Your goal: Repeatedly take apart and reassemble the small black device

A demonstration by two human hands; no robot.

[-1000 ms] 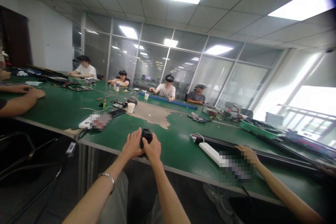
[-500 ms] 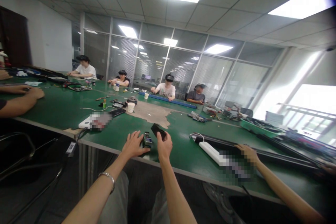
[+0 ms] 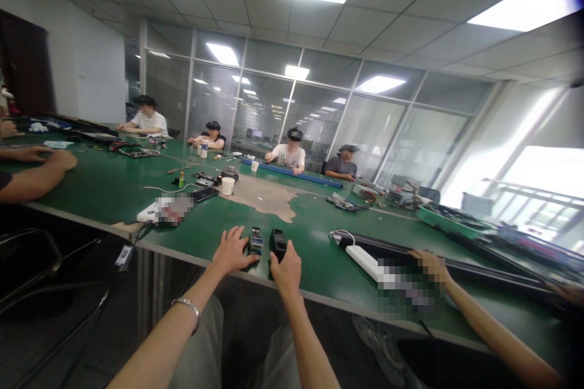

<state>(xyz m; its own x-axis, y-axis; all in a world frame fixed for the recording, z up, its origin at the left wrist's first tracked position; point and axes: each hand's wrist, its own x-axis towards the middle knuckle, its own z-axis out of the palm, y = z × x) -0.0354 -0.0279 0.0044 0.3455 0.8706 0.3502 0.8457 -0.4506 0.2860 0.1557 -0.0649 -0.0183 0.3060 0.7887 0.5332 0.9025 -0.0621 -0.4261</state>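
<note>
On the green table in front of me lies a small open electronic module [image 3: 256, 243] with its inner parts showing. My left hand [image 3: 232, 251] rests flat to the left of it, fingers spread, the thumb close to its near end. Just to the right is a black rectangular plastic housing [image 3: 277, 239], set down on the table with its recessed face up. The near end of this housing is between the thumb and fingers of my right hand [image 3: 287, 265], which partly covers it.
A white power strip [image 3: 365, 260] and a long black rail [image 3: 392, 249] lie to the right, with another person's hand [image 3: 429, 264] over them. Further off are a paper cup [image 3: 227, 185] and a white device [image 3: 148, 211]. Several people sit round the table.
My right hand has lowered the black housing from a tilted, raised position onto the table, and its recessed face now shows. The left hand has barely moved.
</note>
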